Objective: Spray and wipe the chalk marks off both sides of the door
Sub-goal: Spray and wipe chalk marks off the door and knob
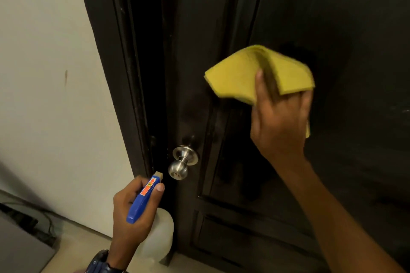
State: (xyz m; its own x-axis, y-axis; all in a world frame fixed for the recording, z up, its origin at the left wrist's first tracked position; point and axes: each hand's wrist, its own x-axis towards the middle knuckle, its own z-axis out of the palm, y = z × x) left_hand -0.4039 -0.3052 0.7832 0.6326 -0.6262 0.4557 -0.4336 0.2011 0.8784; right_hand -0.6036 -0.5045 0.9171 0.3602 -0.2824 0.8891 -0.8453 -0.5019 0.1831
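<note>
While the right hand (pixel 280 115) pinches the cloth (pixel 257 73) loosely, it could slip; left hand (pixel 133 208) gripping the spray bottle (pixel 146 197) might misfire.

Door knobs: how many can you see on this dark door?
1: a round silver metal door knob near the dark wooden door's left edge. Any knob on its far side is hidden.

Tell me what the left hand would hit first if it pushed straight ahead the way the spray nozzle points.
Probably the silver door knob: the left hand aims the spray bottle at it, with the dark door behind, though depth is unclear.
</note>
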